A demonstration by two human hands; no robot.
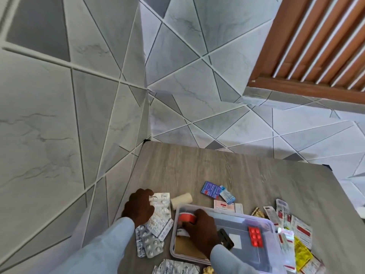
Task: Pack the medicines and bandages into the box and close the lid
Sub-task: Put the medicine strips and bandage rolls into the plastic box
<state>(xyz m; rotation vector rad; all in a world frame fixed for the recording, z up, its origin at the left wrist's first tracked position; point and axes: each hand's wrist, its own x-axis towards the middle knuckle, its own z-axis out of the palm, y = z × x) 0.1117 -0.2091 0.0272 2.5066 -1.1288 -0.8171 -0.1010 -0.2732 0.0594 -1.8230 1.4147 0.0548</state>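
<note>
A clear plastic box [270, 226] lies open on the wooden table [197, 167]. My right hand [201, 230] reaches into the box's left end, shut on a red and white medicine box [186, 216]. My left hand [139, 208] rests left of the box, gripping a stack of silver blister strips [161, 212]. A red blister pack [256, 236] and a black object [226, 239] lie inside the box. A white bandage roll [181, 200] sits just behind the box. More silver blister packs [150, 244] lie under my left wrist.
Blue medicine cartons [217, 190] and a white sachet [227, 206] lie behind the box. Several red, white and yellow sachets [296, 230] pile up at its right. More foil strips [175, 267] lie in front. A tiled wall stands close on the left; tiled floor beyond the table.
</note>
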